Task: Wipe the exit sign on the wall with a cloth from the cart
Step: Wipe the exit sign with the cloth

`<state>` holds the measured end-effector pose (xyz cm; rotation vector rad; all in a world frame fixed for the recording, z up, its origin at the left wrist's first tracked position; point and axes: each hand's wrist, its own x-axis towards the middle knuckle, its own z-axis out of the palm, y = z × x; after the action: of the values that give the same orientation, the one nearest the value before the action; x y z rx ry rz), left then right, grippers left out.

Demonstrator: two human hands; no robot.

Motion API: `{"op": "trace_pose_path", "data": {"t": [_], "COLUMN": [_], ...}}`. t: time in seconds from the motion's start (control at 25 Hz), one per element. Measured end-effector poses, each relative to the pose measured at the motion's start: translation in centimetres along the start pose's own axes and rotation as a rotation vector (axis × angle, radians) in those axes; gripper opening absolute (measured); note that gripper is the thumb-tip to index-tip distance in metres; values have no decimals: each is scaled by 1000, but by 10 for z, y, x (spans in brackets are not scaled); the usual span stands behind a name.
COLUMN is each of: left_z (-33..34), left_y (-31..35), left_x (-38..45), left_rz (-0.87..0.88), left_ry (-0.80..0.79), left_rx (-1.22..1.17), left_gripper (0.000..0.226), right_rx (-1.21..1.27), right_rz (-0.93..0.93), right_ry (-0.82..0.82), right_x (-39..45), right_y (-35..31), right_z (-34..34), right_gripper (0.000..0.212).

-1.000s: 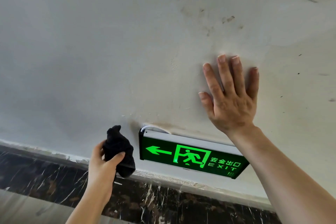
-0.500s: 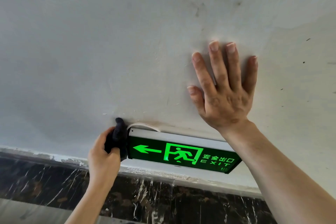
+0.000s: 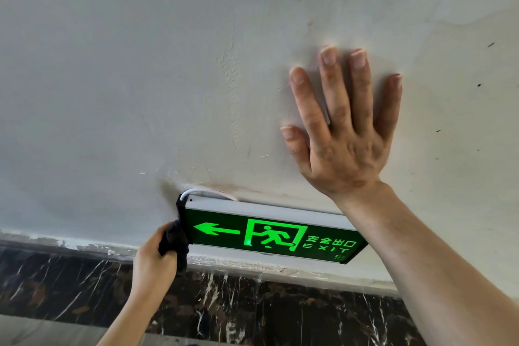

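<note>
A lit green exit sign point(image 3: 269, 233) with an arrow, a running figure and the word EXIT hangs low on the grey wall point(image 3: 112, 78). My left hand point(image 3: 151, 258) grips a bunched black cloth point(image 3: 175, 241) and presses it against the sign's left end, near its lower corner. My right hand point(image 3: 339, 132) lies flat on the wall above the sign's right half, fingers spread, holding nothing. My right forearm hides the sign's top right corner. The cart is out of view.
A white cable point(image 3: 196, 192) loops out of the wall at the sign's top left. Below the sign runs a dark marble skirting point(image 3: 252, 306) with white veins. Smudges and scuff marks dot the wall above.
My left hand brought the cloth from the left onto the sign's left end, then slid it down from the top corner toward the lower corner. My right hand stayed flat on the wall.
</note>
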<state>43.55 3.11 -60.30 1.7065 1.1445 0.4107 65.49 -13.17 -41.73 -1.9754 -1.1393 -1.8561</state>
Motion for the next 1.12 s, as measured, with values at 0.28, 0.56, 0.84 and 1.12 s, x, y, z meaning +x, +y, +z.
{"op": "trace_pose_path", "data": {"t": [0.28,0.56,0.84,1.12], "left_z": [3,-11,-54,-80], "left_y": [-17,-44,-56,-17], "left_x": [11,2,-23,-67], "left_rz": [-59,-266,-375,-346], "left_ry": [-47,-399,-194,-291], "left_rx": [91,180,-303,-714], "left_gripper": [57,52,23,17], "right_rx": [-7,-4,42,266], "right_rz": [-3,-6,3,55], "right_ry": [3,-41,-105,-318], "right_x": [0,1,0,12], "right_y": [0,-1,2,3], "right_z": [0,-4,-11,-44], "right_gripper": [60,60,62,59]}}
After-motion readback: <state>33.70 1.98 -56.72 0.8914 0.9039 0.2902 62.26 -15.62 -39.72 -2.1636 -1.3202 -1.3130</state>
